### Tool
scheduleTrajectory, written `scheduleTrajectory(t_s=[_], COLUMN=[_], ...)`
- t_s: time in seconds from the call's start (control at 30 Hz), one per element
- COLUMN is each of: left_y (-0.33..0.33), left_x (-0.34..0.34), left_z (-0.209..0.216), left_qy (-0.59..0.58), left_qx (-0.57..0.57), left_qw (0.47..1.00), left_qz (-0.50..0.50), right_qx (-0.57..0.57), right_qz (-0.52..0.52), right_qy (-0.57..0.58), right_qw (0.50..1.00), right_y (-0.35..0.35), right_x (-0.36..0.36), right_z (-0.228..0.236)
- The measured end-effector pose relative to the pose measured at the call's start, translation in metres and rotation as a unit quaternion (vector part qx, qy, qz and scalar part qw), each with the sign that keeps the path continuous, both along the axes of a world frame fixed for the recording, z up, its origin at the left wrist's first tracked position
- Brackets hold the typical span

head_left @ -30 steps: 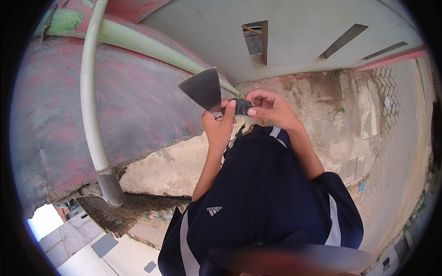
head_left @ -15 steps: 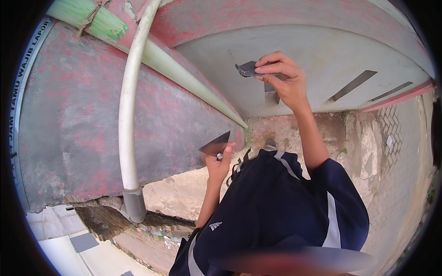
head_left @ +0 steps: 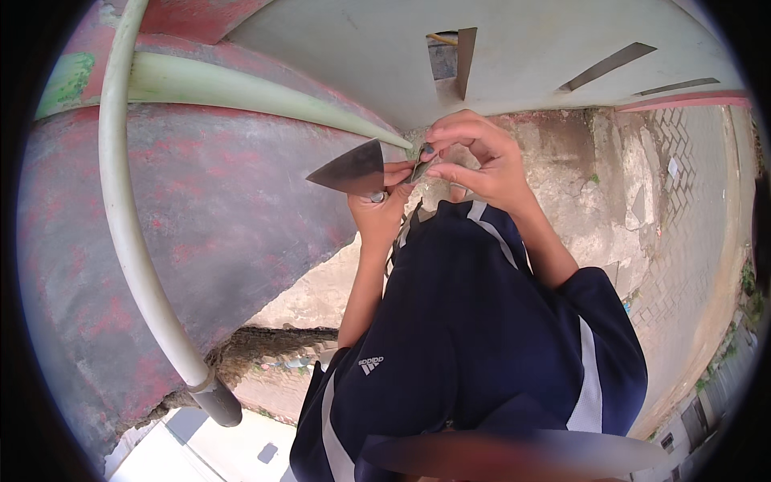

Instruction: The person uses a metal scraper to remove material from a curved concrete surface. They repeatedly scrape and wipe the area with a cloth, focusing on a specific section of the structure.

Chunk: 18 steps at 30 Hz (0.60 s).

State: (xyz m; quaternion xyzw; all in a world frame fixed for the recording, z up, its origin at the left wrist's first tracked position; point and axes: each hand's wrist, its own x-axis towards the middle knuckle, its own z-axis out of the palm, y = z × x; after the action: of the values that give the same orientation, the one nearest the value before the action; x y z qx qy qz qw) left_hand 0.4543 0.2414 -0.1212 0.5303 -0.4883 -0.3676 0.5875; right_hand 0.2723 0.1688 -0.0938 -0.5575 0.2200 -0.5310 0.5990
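Observation:
My left hand point(head_left: 376, 218) is closed around a scraper point(head_left: 351, 169) with a dark, triangular metal blade that points left. Its handle is hidden in my palm. Close beside it, my right hand point(head_left: 488, 165) pinches a small, dark, worn sheet point(head_left: 420, 166) between thumb and fingers; it looks like sandpaper, but the kind is not certain. The sheet meets the fingertips of my left hand, and whether those fingers also grip it I cannot tell. Both hands are in front of my dark blue shirt, apart from the walls.
A white pipe point(head_left: 120, 161) runs down at the left, with a grey end. Behind it is a grey wall point(head_left: 217, 217) with patchy red paint, topped by a pale green pipe point(head_left: 241, 84). Ahead stands a pale wall point(head_left: 522, 48) with slots. Paving point(head_left: 683, 193) lies at the right.
My right hand has come down from in front of the pale wall with the dark sheet, to my left hand. The scraper has risen slightly in view. The view has shifted too.

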Motion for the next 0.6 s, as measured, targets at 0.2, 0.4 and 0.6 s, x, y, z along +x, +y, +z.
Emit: scheduleTrajectory(t_s=[0.2, 0.4, 0.6], left_y=[0.022, 0.055, 0.147], left_x=[0.004, 0.007, 0.08], left_z=[0.002, -0.025, -0.093], left_qy=[-0.067, -0.069, -0.171], left_qx=[0.186, 0.25, 0.424], left_qw=[0.979, 0.955, 0.868], left_qz=[-0.057, -0.143, -0.193], right_qx=[0.07, 0.226, 0.343], right_qz=[-0.017, -0.097, 0.155], right_qy=[-0.117, 0.073, 0.525], right_qw=[0.991, 0.967, 0.763], right_y=[0.042, 0.103, 0.245], right_x=[-0.002, -0.018, -0.039], right_z=[-0.031, -0.098, -0.151])
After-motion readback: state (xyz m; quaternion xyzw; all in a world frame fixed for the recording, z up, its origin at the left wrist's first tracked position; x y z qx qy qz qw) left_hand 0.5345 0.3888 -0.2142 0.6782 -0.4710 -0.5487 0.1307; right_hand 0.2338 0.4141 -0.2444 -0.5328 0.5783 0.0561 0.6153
